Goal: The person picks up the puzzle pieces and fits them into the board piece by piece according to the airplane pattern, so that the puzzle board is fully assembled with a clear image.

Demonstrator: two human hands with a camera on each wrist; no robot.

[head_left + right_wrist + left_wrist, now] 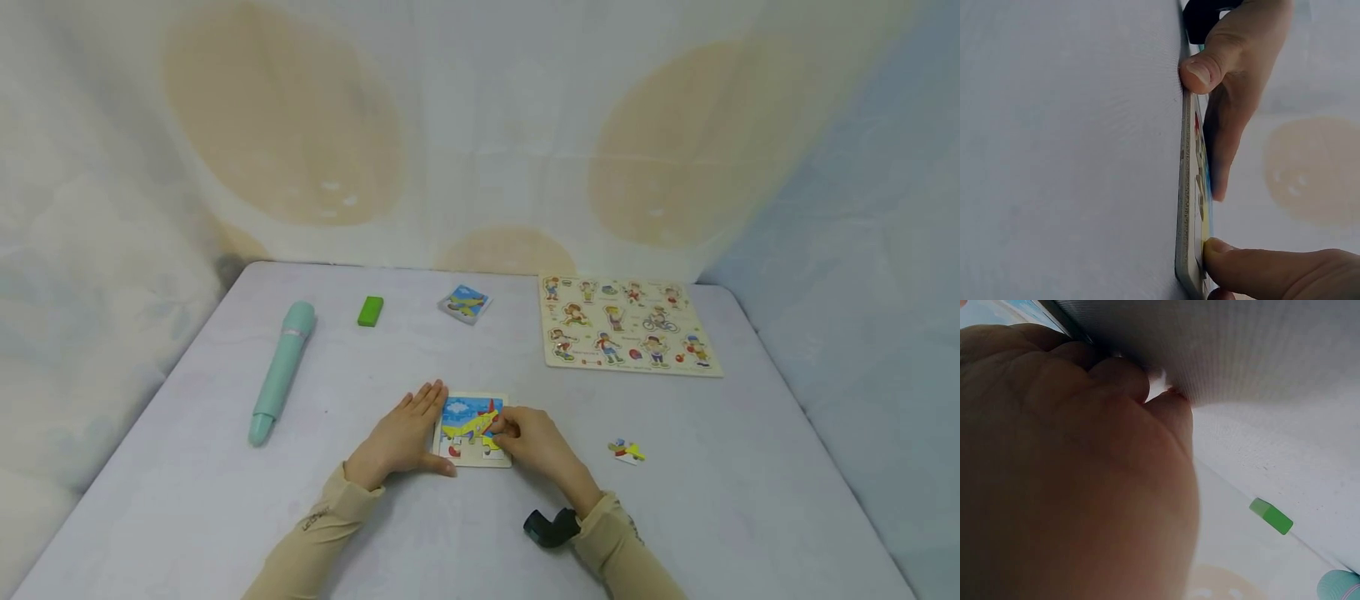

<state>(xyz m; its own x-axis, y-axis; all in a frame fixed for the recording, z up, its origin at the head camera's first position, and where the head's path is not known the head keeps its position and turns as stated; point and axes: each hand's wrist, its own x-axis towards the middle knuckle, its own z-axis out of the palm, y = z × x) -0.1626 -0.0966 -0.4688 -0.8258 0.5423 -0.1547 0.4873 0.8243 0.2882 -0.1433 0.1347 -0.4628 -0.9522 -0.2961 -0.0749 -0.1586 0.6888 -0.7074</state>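
A small wooden jigsaw board point(471, 460) with a yellow plane on blue sky lies between the hands. My left hand point(401, 437) rests along its left side, fingers extended and thumb at the near left corner; the right wrist view shows that thumb point(1200, 72) by the board's edge. At the right side, my right hand point(536, 442) pinches a yellow puzzle piece point(490, 443) against the board, its thumb low over the surface. The fingers partly hide that piece. Bare wood shows along the board's near part. Right of the hand lies a loose yellow-and-white puzzle piece point(627, 451).
A large peg puzzle point(632, 325) with children's figures lies at the back right. Behind the board sits a small plane-picture square point(465, 303). A green block point(371, 311) and a mint microphone-shaped stick point(281, 373) lie left. A black device point(551, 528) is at the right wrist.
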